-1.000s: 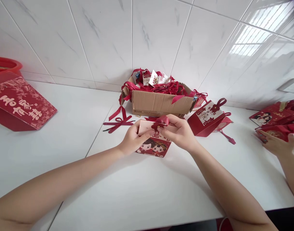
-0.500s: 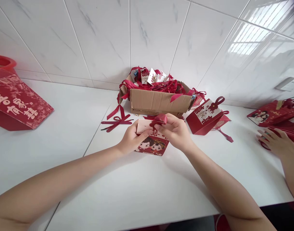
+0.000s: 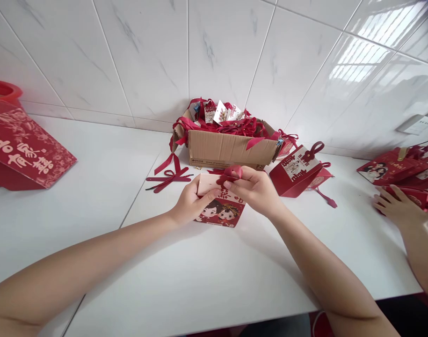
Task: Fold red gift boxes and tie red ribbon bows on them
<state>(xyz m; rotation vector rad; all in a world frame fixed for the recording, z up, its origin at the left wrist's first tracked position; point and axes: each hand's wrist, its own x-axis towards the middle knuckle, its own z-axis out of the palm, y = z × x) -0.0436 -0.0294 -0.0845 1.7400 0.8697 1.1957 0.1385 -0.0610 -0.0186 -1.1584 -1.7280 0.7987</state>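
A small red and white gift box point(image 3: 228, 214), printed with two cartoon faces, is held just above the white table in front of me. My left hand point(image 3: 191, 201) grips its left side, thumb across the front. At the top of the box, my right hand point(image 3: 254, 189) pinches a red ribbon loop point(image 3: 234, 172) with a dark red tab at its base. The right fingers partly hide the tab. Just behind the hands stands an open cardboard box point(image 3: 231, 147) heaped with red ribbons and white printed tags.
Red straps point(image 3: 170, 178) lie left of the cardboard box. A red gift box point(image 3: 294, 171) with a loop stands to the right. A large red box point(image 3: 31, 150) is at far left. At right, another person's hand point(image 3: 403, 206) rests by several red boxes point(image 3: 392, 166).
My hands keep almost the same hold on the gift box and ribbon. The other person's hand at right has shifted slightly over the red boxes.
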